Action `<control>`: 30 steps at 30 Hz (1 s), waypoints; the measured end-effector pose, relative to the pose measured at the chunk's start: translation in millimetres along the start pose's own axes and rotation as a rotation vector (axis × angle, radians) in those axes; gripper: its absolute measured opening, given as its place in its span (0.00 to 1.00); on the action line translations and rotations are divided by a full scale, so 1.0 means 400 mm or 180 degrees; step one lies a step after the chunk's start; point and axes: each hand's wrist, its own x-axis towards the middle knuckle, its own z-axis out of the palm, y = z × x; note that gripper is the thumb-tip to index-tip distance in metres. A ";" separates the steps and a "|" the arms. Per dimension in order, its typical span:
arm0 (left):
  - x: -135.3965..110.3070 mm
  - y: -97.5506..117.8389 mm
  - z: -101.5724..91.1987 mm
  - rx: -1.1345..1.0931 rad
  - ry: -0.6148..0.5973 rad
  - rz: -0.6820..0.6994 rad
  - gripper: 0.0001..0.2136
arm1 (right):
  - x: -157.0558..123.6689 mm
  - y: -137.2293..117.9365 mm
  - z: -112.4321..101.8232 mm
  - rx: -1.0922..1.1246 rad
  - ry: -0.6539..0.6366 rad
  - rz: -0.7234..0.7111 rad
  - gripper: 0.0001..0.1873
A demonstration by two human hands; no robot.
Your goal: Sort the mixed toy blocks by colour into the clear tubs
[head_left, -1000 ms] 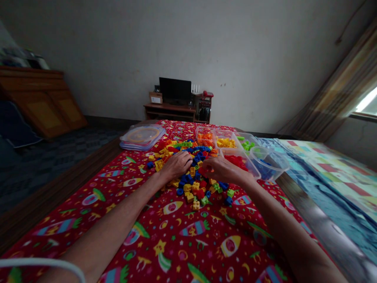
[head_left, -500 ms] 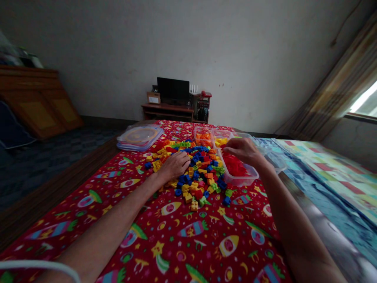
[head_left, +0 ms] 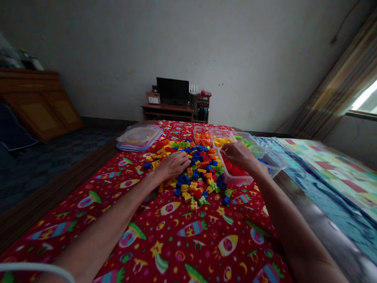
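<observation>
L hand (head_left: 172, 166) palm-down on toy brick pile (head_left: 200, 184), fingers open, resting on bricks. R hand (head_left: 240, 155) right of pile, over clear tray of red bricks (head_left: 235, 180), fingers curled, grip can't tell.

free passage runs over the red bedspread (head_left: 203, 232) on the near side of the brick pile (head_left: 191, 173), while clear plastic trays (head_left: 235, 181) block its far right side.

Left hand (head_left: 173, 166) palm-down, right hand (head_left: 239, 155) curled downward.

One left hand (head_left: 172, 166), one right hand (head_left: 240, 155), five clear plastic tubs (head_left: 235, 181).
</observation>
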 end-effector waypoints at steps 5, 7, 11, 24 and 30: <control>0.026 0.006 -0.038 -0.0241 -0.0053 0.0178 0.07 | -0.007 -0.063 0.017 -0.0186 -0.0193 -0.0096 0.12; 0.029 0.003 -0.050 -0.0371 -0.0438 0.0256 0.06 | -0.007 -0.076 0.025 -0.0258 -0.0239 -0.0158 0.13; 0.017 -0.009 -0.047 -0.0317 -0.0980 0.0243 0.07 | -0.009 -0.090 0.032 -0.0323 -0.0380 -0.0243 0.14; 0.048 0.022 -0.087 -0.0943 -0.0374 -0.0355 0.15 | -0.021 -0.120 0.049 0.0345 -0.0496 -0.0757 0.12; 0.053 0.054 -0.100 -0.1121 -0.0419 -0.0524 0.24 | -0.017 -0.129 0.066 0.0388 -0.0293 -0.0702 0.09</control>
